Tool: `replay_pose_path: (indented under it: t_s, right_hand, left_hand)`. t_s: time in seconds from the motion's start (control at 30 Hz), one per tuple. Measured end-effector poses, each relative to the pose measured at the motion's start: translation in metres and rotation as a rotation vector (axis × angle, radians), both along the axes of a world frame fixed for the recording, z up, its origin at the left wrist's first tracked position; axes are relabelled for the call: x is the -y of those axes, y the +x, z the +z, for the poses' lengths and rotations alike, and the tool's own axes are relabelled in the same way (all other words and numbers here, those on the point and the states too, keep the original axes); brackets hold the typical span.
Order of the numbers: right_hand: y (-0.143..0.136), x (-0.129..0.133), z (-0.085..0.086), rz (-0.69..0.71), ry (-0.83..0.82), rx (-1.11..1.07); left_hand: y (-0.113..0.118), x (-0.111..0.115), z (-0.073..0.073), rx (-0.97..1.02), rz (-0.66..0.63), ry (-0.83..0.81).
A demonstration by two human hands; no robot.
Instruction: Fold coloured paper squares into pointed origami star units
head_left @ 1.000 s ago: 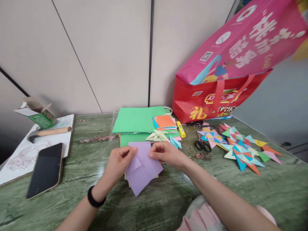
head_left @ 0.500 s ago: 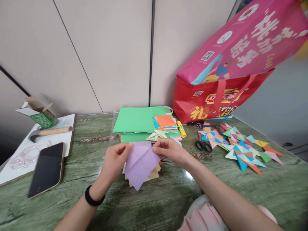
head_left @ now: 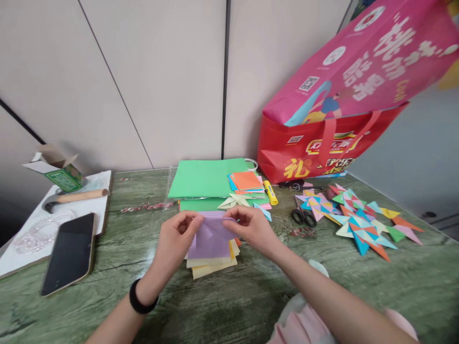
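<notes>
In the head view, my left hand (head_left: 175, 239) and my right hand (head_left: 254, 231) pinched the purple paper (head_left: 214, 241) near its top, fingers closed narrowly on it, perhaps so that it could not twist. It was over the pale sheets (head_left: 215, 269) on the desk (head_left: 132, 246); whether it touched them, I could not tell. The glue stick (head_left: 270, 192) and the scissors (head_left: 303, 216) lay beyond my right hand, probably for easy reaching.
</notes>
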State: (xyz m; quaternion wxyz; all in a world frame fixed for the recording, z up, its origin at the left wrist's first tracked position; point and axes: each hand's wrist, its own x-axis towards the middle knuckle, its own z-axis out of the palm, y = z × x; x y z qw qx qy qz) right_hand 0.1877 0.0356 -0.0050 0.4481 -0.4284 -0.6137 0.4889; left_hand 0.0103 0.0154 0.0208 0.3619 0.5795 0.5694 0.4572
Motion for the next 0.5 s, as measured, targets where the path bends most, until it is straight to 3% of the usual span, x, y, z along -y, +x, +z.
replay_pose_path:
  t_s: [0.1,0.27,0.4,0.5]
  right_hand:
    - [0.001,0.002,0.002,-0.087,0.112,0.031]
    - [0.003,0.007,0.006,-0.2,0.473,0.151]
    - [0.003,0.01,0.005,-0.218,0.725,0.218]
    - [0.002,0.011,0.005,-0.202,0.847,0.27]
  left_hand:
    - [-0.002,0.001,0.001,0.038,0.005,0.025]
    - [0.002,0.008,0.0,0.14,-0.147,-0.058]
    - [0.005,0.009,-0.003,0.181,-0.191,-0.067]
    - [0.005,0.007,-0.004,0.104,-0.16,-0.023]
